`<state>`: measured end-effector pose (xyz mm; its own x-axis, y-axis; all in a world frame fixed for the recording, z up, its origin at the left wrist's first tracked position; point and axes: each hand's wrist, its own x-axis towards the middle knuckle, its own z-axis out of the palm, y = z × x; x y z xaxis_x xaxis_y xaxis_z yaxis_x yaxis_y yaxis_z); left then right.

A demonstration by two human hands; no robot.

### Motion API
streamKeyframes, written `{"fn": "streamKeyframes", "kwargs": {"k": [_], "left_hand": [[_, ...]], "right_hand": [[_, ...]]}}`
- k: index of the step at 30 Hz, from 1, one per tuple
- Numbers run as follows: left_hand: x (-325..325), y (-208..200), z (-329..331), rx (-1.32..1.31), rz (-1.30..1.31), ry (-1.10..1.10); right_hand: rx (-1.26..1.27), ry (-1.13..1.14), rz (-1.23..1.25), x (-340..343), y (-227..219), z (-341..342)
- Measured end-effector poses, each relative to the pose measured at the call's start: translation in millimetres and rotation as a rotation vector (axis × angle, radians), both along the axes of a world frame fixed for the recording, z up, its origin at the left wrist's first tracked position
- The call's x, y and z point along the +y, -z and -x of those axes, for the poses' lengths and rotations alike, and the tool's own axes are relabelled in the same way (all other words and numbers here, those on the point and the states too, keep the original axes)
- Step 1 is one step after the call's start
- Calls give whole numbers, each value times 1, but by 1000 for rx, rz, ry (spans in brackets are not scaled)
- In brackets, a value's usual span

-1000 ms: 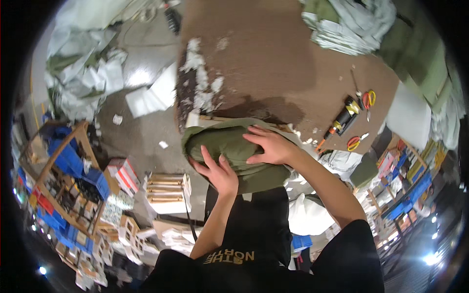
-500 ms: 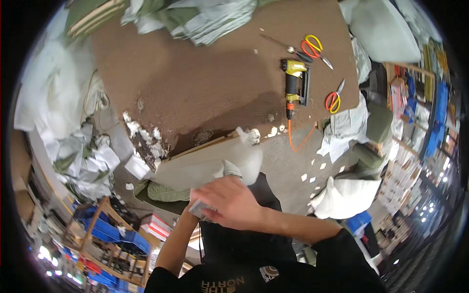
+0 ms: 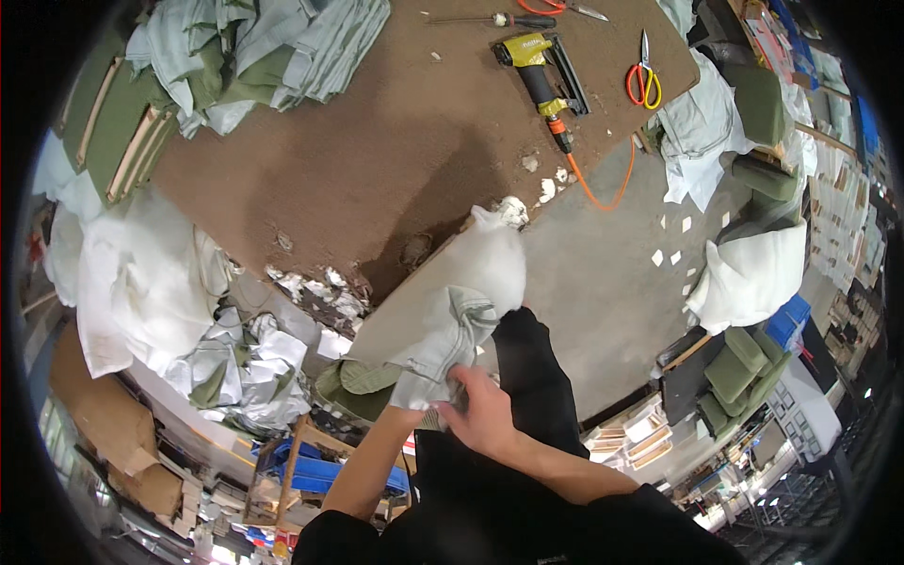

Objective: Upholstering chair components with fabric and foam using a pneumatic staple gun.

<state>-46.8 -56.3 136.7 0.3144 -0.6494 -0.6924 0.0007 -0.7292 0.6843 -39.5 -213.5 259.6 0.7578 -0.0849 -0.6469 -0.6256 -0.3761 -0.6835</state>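
— Both hands on the cover?
— One confirmed. Right hand (image 3: pixel 485 414) has its fingers (image 3: pixel 461 384) curled shut on the bunched lower edge of the pale grey-green fabric cover (image 3: pixel 443 325). Left hand is hidden under the cloth, only the left forearm (image 3: pixel 372 466) shows; grip: cannot tell.
— Where's the cover sit?
— Runs up and away from the fingers, pulled over a white cushion (image 3: pixel 494 259) at the edge of the brown worktable (image 3: pixel 377 160).
— Around it?
— Yellow nail gun (image 3: pixel 541 75) with orange hose and orange scissors (image 3: pixel 643 80) further up the table, well apart.
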Motion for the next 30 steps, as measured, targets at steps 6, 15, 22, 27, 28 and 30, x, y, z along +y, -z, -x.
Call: {"fn": "streamKeyframes", "kwargs": {"k": [6,15,22,27,28,30], "left_hand": [[23,12,-23,-34,-27,64],[13,21,-9,12,-77,175],[-20,39,-34,3,-133,205],[-14,39,-52,-11,-131,175],[-14,39,-52,-13,-131,174],[-18,39,-49,-1,-155,179]], "right_hand": [[-310,315,-5,9,-17,18],[-216,638,-304,35,-16,27],[-327,828,-184,2,26,3],[-230,128,21,-38,49,0],[-239,116,7,-42,53,0],[-319,231,-30,-44,63,0]]}}
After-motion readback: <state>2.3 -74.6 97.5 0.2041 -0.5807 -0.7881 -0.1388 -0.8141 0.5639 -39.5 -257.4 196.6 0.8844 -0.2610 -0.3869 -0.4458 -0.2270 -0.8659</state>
